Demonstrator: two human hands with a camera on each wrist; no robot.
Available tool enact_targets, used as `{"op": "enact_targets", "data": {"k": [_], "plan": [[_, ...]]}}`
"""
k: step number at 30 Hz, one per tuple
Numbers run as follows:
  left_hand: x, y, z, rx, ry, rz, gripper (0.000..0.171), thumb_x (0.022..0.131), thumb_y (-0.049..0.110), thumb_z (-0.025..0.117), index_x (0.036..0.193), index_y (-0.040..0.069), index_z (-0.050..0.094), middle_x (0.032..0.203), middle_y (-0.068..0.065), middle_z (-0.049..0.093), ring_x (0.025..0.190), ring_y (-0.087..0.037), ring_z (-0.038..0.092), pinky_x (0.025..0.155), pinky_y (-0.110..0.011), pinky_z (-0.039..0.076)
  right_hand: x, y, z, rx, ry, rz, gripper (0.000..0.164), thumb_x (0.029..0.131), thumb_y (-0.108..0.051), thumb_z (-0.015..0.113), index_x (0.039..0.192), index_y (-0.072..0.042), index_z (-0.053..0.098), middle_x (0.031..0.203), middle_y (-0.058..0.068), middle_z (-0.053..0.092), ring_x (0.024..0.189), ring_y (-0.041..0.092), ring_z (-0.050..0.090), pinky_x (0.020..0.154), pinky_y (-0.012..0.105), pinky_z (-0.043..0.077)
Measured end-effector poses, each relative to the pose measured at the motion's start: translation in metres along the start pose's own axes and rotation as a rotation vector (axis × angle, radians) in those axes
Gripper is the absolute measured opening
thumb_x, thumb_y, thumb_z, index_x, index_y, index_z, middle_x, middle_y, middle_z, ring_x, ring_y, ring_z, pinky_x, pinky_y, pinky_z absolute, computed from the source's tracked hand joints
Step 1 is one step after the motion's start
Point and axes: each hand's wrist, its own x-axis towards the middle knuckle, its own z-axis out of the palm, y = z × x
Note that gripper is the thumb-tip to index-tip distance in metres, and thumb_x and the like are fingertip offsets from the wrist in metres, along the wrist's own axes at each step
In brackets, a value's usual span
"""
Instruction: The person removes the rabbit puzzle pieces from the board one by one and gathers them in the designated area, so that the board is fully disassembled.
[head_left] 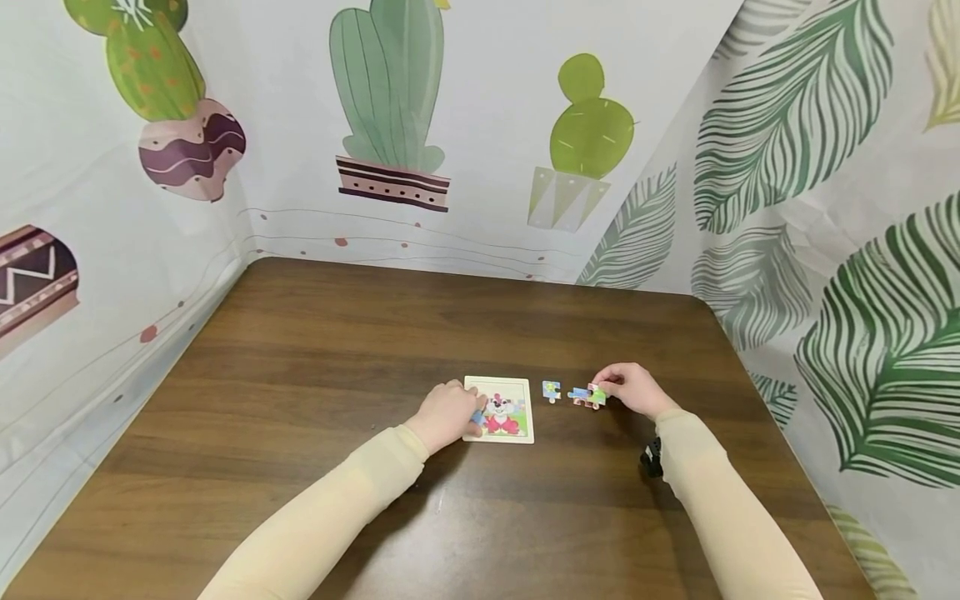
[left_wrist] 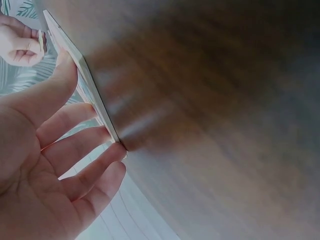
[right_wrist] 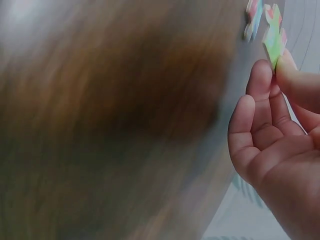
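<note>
A square puzzle board (head_left: pixel 532 417) with a pale frame lies on the table, a pink and white cartoon animal pictured in it. My left hand (head_left: pixel 446 414) rests on its left side. In the left wrist view, the thumb and loosely bent fingers of my left hand (left_wrist: pixel 60 135) touch along the board's edge (left_wrist: pixel 95 87). To the board's right, my right hand (head_left: pixel 633 388) pinches a green and pink puzzle piece (right_wrist: pixel 273 37) between thumb and fingertips, held above the tabletop. Just left of it is a blue puzzle piece (head_left: pixel 580 396); another blue piece with a yellow shape (head_left: pixel 551 390) lies nearer the board.
The brown wooden table (head_left: pixel 337 333) reaches around the board on all sides. A patterned fabric wall (head_left: pixel 487 167) with cacti and leaves closes off the back and both sides. A small black device (head_left: pixel 651 458) sits at the right wrist.
</note>
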Motion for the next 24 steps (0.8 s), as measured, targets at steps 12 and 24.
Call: {"op": "enact_targets", "data": {"k": [12,24], "plan": [[0.0,0.0,0.001,-0.012,0.009,-0.008,0.047,0.075,0.048,0.07,0.112,0.02,0.069,0.092,0.002,0.065,0.084,-0.023,0.059,0.07,-0.037,0.05,-0.009,0.015,-0.006,-0.023,0.004,0.083,0.008,0.089,-0.005,0.063,0.089,-0.003,0.071,0.089,0.01,0.068,0.079,0.019,0.055,0.074,0.036,0.045],[-0.002,0.002,-0.002,-0.004,-0.004,-0.02,0.049,0.076,0.049,0.069,0.115,0.02,0.068,0.094,0.002,0.065,0.085,-0.022,0.06,0.07,-0.036,0.05,-0.007,0.016,-0.002,-0.099,0.039,0.067,0.007,0.086,-0.006,0.066,0.085,-0.007,0.073,0.087,0.008,0.07,0.08,0.019,0.058,0.076,0.039,0.046]]}}
